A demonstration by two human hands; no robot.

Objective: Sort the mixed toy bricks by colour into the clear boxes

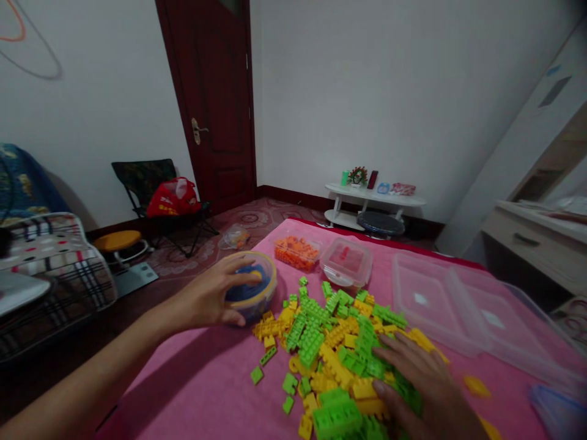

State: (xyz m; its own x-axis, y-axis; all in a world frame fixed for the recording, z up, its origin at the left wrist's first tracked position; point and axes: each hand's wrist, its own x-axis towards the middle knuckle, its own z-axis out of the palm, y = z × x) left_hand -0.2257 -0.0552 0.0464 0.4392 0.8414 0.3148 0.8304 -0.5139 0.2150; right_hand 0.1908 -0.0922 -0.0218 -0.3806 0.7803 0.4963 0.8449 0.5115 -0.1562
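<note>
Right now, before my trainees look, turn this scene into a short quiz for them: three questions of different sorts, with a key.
1. What is the left hand touching?
2. True or false: the block pile by the right hand is all one colour.
3. Choose one. The blocks in the clear box, just left of the square tub in the picture, are:
a) blue
b) orange
c) black

Key:
1. The round tub.
2. False; it mixes green and yellow.
3. b
</note>
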